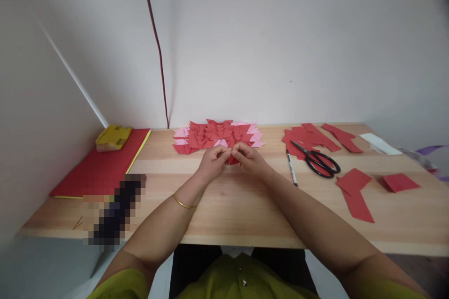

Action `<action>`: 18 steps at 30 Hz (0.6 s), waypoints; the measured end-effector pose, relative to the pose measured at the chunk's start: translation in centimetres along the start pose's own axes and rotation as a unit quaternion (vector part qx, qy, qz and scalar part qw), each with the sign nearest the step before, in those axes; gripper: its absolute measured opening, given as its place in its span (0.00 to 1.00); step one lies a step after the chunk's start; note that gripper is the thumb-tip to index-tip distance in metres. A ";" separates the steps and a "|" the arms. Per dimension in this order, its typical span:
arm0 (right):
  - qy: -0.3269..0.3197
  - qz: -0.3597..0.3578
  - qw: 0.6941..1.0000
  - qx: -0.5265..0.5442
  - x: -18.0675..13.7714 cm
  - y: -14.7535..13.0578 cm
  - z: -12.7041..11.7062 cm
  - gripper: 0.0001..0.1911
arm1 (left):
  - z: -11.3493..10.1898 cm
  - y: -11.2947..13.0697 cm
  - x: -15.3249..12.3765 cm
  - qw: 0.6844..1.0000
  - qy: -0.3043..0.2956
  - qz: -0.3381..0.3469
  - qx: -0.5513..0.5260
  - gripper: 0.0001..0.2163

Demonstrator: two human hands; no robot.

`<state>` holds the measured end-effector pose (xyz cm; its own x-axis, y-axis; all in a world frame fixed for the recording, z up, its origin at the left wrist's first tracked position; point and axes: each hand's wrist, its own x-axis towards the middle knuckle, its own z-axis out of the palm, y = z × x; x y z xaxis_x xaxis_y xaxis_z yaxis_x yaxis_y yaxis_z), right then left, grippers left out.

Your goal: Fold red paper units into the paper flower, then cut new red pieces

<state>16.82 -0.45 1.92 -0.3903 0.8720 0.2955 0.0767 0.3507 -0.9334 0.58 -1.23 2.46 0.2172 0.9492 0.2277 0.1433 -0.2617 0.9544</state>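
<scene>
A small piece of red paper is pinched between my two hands above the middle of the table. My left hand has its thumb and fingertips closed on the paper's left side. On the other side my right hand grips it the same way, its fingertips nearly meeting the left ones. Much of the paper is hidden behind the fingers, so its folds cannot be made out. Just beyond my hands lies a cluster of folded red and pink paper pieces with pointed ends.
Black-handled scissors rest on red paper scraps, beside a marker. More red pieces and a folded red sheet lie at right. Large red sheets carry a yellow package at left. A blurred dark object lies nearer.
</scene>
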 end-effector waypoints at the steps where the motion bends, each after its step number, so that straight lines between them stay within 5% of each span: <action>1: -0.008 -0.003 1.000 0.021 0.0 -0.1 0.0 0.15 | 0.0 0.1 0.0 1.000 -0.003 0.000 -0.013 0.12; 8: -0.021 0.024 0.999 0.029 0.1 0.4 -0.1 0.16 | 0.3 -0.5 0.2 0.986 -0.001 -0.077 -0.146 0.13; 13: 0.024 0.024 0.999 0.009 0.3 0.8 -0.3 0.13 | 0.5 -1.0 0.4 0.985 0.054 -0.103 -0.124 0.11; 18: -0.010 0.005 0.998 0.065 0.4 1.4 -0.3 0.10 | 0.3 -1.2 0.5 0.983 0.072 -0.112 -0.129 0.10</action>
<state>17.08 0.49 0.75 -0.4086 0.8678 0.2828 -0.0392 0.2929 -0.9554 0.78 -0.50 1.32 0.0667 0.9977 0.0144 -0.0822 -0.0089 0.9966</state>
